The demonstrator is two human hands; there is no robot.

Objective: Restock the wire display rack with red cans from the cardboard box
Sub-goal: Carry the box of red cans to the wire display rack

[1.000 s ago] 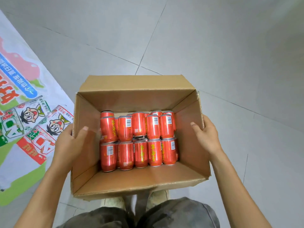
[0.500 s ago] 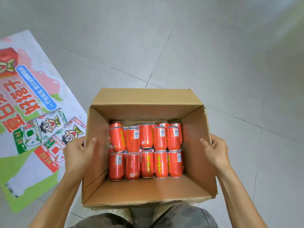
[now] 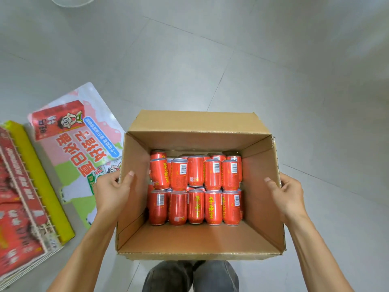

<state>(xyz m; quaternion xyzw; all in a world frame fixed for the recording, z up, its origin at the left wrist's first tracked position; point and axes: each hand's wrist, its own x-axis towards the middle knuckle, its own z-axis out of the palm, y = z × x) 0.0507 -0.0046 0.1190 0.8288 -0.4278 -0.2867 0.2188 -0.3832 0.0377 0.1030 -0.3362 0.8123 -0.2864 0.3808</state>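
- Box is gripped at both side walls: left hand at 9 o'clock, right hand at 3, fingers curled over the rims.
- Cans are stacked on their sides against the far wall, 12 o'clock side.
- Risk: cans could roll toward the empty near half if the box is tipped; a thin wall could buckle under the load.
- Poster lies at 9–10 o'clock.
- Rack, probably, at the left edge; view partial.
- Floor ahead is seen unobstructed.

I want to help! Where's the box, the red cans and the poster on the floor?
cardboard box [image 3: 200, 239]: head view, bare inside wall nearest the person.
red cans [image 3: 196, 205]: head view, front-row middle can.
poster [image 3: 88, 152]: head view, printed middle.
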